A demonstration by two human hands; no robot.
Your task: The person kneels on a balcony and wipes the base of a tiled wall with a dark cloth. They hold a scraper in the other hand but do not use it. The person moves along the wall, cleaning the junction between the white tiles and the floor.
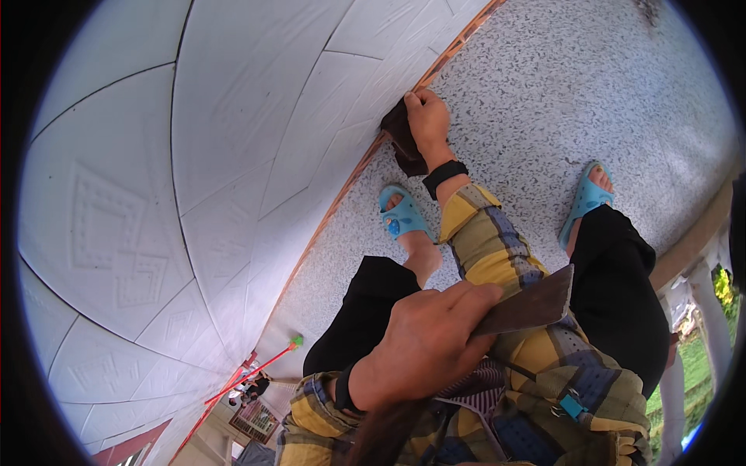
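My right hand reaches forward to the foot of the tiled wall. Its fingers are closed on a dark brown cloth, which is pressed along the orange-brown border strip where wall and floor meet. Part of the cloth hangs down onto the floor beside my wrist. Nearer to me, my left hand is closed round a flat, straight-edged scraper, its grey-brown blade pointing right above my right sleeve. The scraper's other end is hidden in my palm.
White embossed tiles cover the wall on the left. Speckled grey floor spreads ahead, with my blue slippers on it. A red stick with a green end leans at the wall behind. A pale railing runs along the right.
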